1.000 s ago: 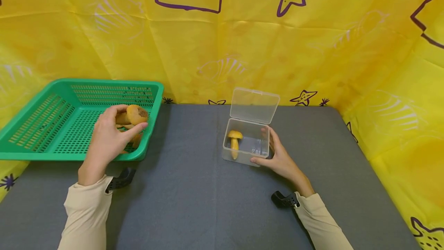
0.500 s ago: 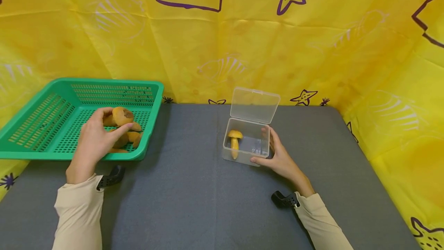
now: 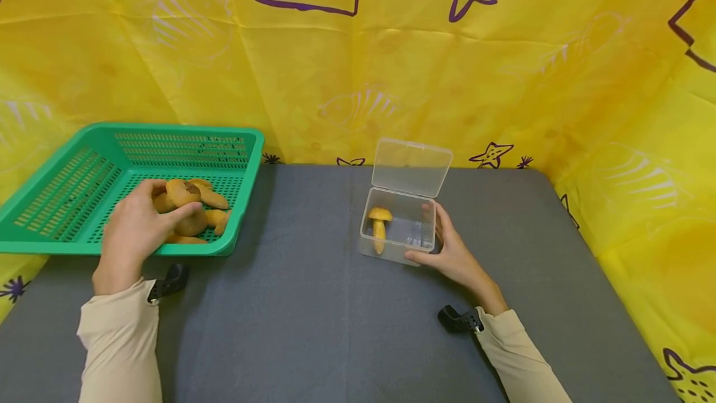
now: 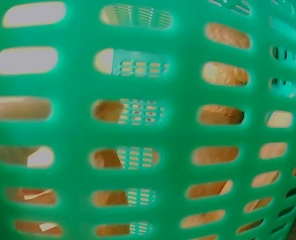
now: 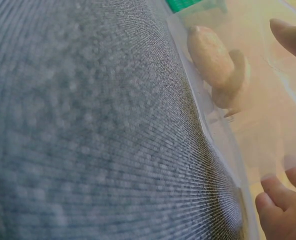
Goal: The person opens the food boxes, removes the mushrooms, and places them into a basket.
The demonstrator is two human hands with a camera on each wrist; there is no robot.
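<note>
My left hand is down inside the right part of the green basket. Its fingers and thumb grip a brownish-yellow mushroom with a dark patch on its cap. Several more mushrooms lie beside and below that one. The basket's slotted wall fills the left wrist view and hides the hand there. At the centre right, my right hand holds the right side of a clear plastic box, thumb in front. Inside, at the box's left, lies one yellow mushroom. The hinged lid stands raised at the back.
A dark grey cloth covers the table between basket and box. Behind and to the right hangs a yellow patterned curtain, close to the table's back edge. Black wrist cameras sit on both wrists.
My left hand has moved left and lower into the basket, with the mushroom in its grip. More of the other mushrooms now show. The right hand and box have stayed in place.
</note>
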